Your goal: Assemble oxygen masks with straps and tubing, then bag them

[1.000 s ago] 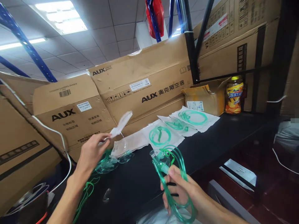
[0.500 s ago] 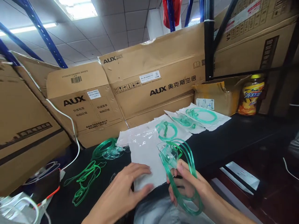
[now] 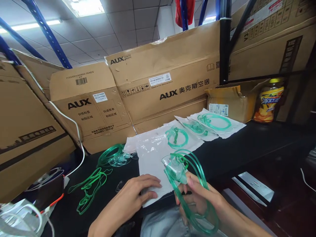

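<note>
My right hand (image 3: 197, 194) grips a clear mask (image 3: 175, 168) at its connector, together with a coil of green tubing (image 3: 203, 174) that loops down past the fingers. The mask hangs over the right side of a white pouch (image 3: 151, 161). My left hand (image 3: 138, 192) rests on the pouch's near left part, fingers apart and holding nothing. Left of it, green elastic straps (image 3: 90, 189) lie on the black table (image 3: 118, 210). Behind them are a green tubing coil (image 3: 110, 156) and clear mask parts (image 3: 120, 159).
Filled pouches (image 3: 176, 136) with green tubing extend to the back right. Cardboard boxes (image 3: 160, 75) stand behind the table. A drink bottle (image 3: 268, 102) is beside an open carton (image 3: 232, 105). Cables and a dark device (image 3: 49, 194) lie at left.
The mask in my right hand has shifted slightly left over the pouch. My left hand's thumb has drawn nearer to its fingers on the pouch.
</note>
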`<state>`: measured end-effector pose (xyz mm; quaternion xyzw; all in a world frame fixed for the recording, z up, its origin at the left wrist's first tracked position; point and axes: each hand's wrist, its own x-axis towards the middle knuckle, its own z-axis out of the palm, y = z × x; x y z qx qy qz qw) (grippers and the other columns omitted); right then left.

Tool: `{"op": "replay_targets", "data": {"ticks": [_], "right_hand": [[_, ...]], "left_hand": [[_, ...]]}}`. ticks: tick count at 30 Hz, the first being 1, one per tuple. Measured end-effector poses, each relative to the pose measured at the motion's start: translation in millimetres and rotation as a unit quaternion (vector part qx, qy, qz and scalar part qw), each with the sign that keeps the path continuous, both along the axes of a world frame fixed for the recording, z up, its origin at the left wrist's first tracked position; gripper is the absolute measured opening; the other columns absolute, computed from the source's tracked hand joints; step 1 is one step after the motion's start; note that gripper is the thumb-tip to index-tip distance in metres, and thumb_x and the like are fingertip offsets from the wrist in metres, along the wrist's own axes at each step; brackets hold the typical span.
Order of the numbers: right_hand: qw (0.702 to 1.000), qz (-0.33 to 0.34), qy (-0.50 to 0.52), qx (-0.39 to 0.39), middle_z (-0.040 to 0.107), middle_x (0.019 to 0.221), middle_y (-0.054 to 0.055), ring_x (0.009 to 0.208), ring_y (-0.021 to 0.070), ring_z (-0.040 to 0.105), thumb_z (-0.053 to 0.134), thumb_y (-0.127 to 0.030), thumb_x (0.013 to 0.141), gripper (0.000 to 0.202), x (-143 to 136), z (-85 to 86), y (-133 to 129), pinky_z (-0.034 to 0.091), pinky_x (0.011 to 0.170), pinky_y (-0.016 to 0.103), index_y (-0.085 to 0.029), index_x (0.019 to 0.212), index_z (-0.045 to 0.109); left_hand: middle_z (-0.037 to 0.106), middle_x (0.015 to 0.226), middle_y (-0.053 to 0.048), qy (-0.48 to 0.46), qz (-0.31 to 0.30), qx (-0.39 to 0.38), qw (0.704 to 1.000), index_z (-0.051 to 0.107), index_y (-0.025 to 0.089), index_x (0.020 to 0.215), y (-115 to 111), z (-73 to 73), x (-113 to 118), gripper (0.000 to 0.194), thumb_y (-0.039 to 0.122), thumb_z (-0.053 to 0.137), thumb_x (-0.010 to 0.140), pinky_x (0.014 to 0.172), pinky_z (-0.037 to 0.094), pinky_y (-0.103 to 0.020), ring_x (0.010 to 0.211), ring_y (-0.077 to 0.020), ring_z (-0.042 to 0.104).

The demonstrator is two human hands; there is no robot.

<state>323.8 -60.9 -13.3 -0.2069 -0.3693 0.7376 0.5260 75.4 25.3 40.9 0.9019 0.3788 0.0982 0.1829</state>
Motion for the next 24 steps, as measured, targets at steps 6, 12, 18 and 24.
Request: {"op": "replay_targets", "data": {"ticks": [6, 12, 18, 24], "right_hand": [[1.0, 0.012, 0.007, -0.015, 0.069, 0.09, 0.007, 0.064, 0.0182, 0.069, 0.048, -0.051, 0.104, 0.034, 0, -0.8, 3, 0.05, 0.059, 0.03, -0.019, 0.093, 0.052], [0.999, 0.045, -0.007, -0.005, 0.069, 0.089, 0.008, 0.064, 0.0197, 0.069, 0.051, -0.051, 0.102, 0.034, 2, 0.2, 0, 0.05, 0.057, 0.03, -0.019, 0.092, 0.053], [0.997, 0.08, -0.003, 0.014, 0.065, 0.085, 0.005, 0.071, 0.0172, 0.069, 0.055, -0.039, 0.103, 0.026, 6, -4.7, 0, 0.051, 0.07, 0.03, -0.017, 0.09, 0.056], [0.994, 0.102, -0.047, 0.007, 0.068, 0.084, 0.006, 0.073, 0.0151, 0.069, 0.067, -0.039, 0.096, 0.028, 8, -9.6, 4, 0.05, 0.069, 0.024, -0.015, 0.085, 0.058]], "left_hand": [[0.068, 0.138, 0.0, 0.013, -0.013, 0.039, 0.999, 0.07, 0.036, 0.131, -1, -3.9, -1, 0.041, 0.023, 0.066, 0.092, 0.114, 0.044, -0.038, 0.128, -0.0246, 0.062], [0.07, 0.125, 0.0, 0.031, -0.003, 0.065, 0.997, 0.071, 0.032, 0.121, -4, -1.1, 12, 0.037, 0.013, 0.055, 0.094, 0.101, 0.048, -0.031, 0.115, -0.0215, 0.066], [0.068, 0.091, -0.004, 0.002, 0.024, 0.115, 0.993, 0.067, 0.019, 0.088, 6, -12.4, 42, 0.022, 0.01, 0.048, 0.095, 0.071, 0.046, -0.025, 0.078, -0.0182, 0.064], [0.07, 0.094, -0.004, -0.116, -0.008, 0.05, 0.992, 0.072, 0.019, 0.097, 21, -10.8, 43, 0.028, 0.023, 0.046, 0.104, 0.08, 0.045, -0.026, 0.087, -0.0194, 0.064]]}}
